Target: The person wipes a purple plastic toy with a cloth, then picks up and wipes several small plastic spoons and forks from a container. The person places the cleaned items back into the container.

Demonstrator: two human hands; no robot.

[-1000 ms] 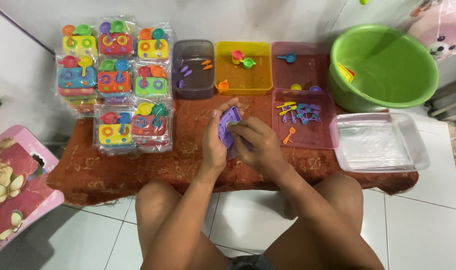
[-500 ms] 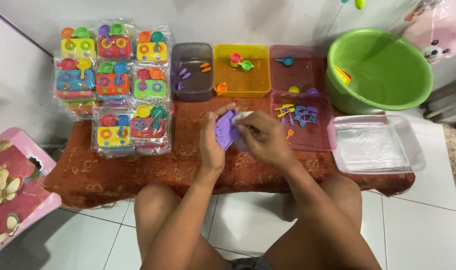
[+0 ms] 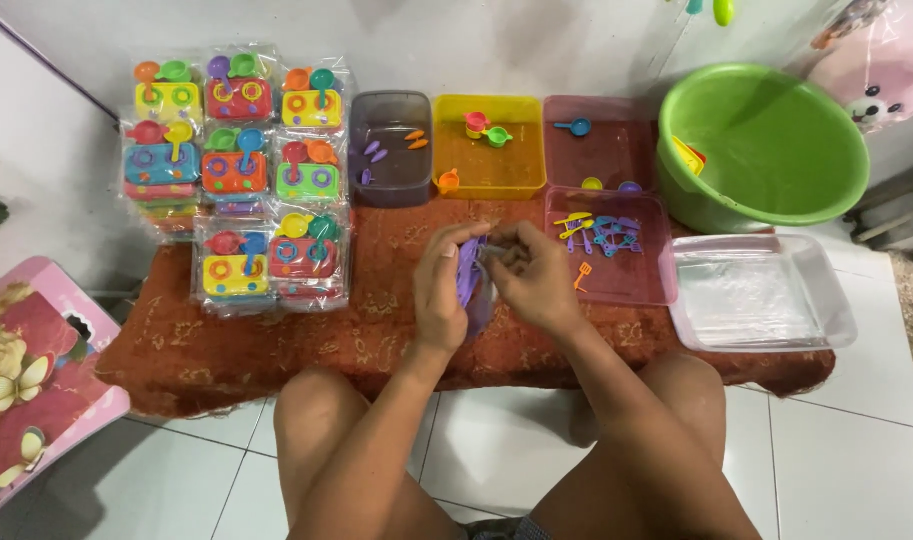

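Observation:
Both my hands meet above the middle of a low table covered with a red patterned cloth [image 3: 277, 340]. My left hand [image 3: 439, 288] grips a purple plastic toy stove piece [image 3: 472, 275] turned on edge. My right hand [image 3: 533, 272] pinches at the top of the same purple piece, fingers closed on it. What small part sits under my right fingers is hidden. My knees show below the table's front edge.
Bagged toy stove sets [image 3: 239, 180] are stacked at the table's left. Behind my hands stand a grey bin [image 3: 389, 185], a yellow bin [image 3: 489, 178], pink bins [image 3: 617, 285] with small utensils, a clear tray [image 3: 762, 300] and a green basin [image 3: 767, 150]. A pink stool [image 3: 27, 380] stands left.
The purple piece has been turned from flat-facing to on edge between my hands. My right hand has shifted from the piece's side to its top.

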